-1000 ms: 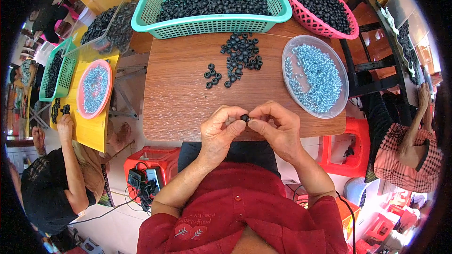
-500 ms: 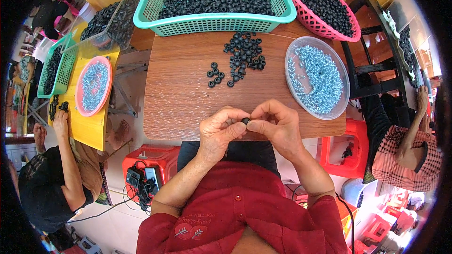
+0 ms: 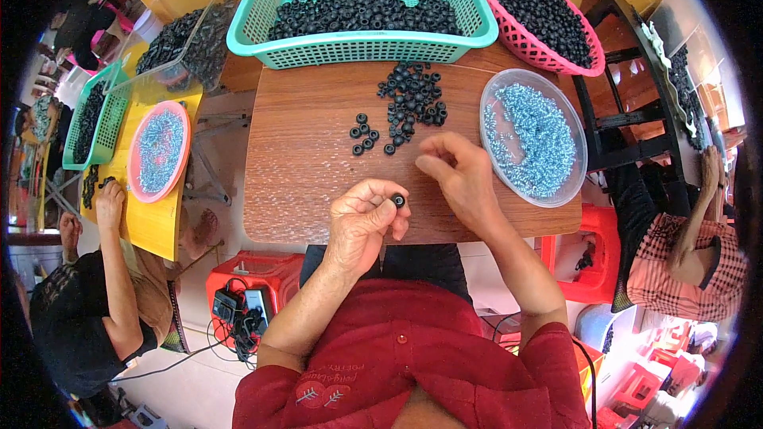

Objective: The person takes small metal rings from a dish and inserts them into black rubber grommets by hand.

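Bead (image 3: 398, 200), black and squat, in the left hand (image 3: 359, 222), gripped lightly between thumb and forefinger. Appears just above the near part of the brown desk (image 3: 294, 159). Could slip out and roll off toward the lap, judging by the smooth, rounded form, the slight pinch and the nearness of the edge. Could also tip out of line if twisted by the thumb. Points its dark hole upward, roughly toward the head, with the hole's axis rising out of the grip; shows no clear long axis, being nearly as wide as tall.

Ahead and to the right of the bead, the right hand (image 3: 467, 181), touching no bead in sight, with thumb and bent forefinger close together; impossible to tell whether anything tiny lies between.

Just beyond the hands, loose black beads (image 3: 413, 95) and a smaller cluster (image 3: 365, 136). Right of the right hand, a clear round tub (image 3: 509, 141) of pale blue beads (image 3: 542, 131). Farther ahead, a green basket (image 3: 366, 56) and, ahead to the right, a pink basket (image 3: 524, 41), both bearing black beads. Well left of the left hand, a yellow desk (image 3: 151, 226) with a co-worker's hand (image 3: 110, 205) over it.
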A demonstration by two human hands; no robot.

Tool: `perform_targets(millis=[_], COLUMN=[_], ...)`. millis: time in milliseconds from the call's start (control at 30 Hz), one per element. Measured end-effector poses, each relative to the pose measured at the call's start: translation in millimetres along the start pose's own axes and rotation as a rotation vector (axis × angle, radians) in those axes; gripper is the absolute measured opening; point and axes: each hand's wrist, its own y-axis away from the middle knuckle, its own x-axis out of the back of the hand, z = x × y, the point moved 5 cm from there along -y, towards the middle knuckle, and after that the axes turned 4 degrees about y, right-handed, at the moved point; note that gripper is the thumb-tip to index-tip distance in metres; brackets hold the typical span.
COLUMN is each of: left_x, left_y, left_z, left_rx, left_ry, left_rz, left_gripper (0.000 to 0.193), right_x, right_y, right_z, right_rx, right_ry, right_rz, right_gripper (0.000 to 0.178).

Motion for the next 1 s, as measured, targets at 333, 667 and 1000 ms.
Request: perform_targets(millis=[333,667,1000], left_x=[4,3,-2], left_y=[-1,-1,-3], left_z=[-2,-1,11], left_rx=[0.010,0.013,-0.082], left_ry=[-0.010,-0.019,-0.267], left_rz=[0.014,0.033,0.152], left_gripper=[0.022,0.021,0.019], right_x=[-25,-19,10], right_y=[-24,-22,23], right_z=[6,5,-44], right_rx=[0.319,0.283,0.032], right_ry=[0.551,0.469,0.026], right_rz=[0.115,0.041,-0.261], right_gripper=[0.017,0.011,0.012])
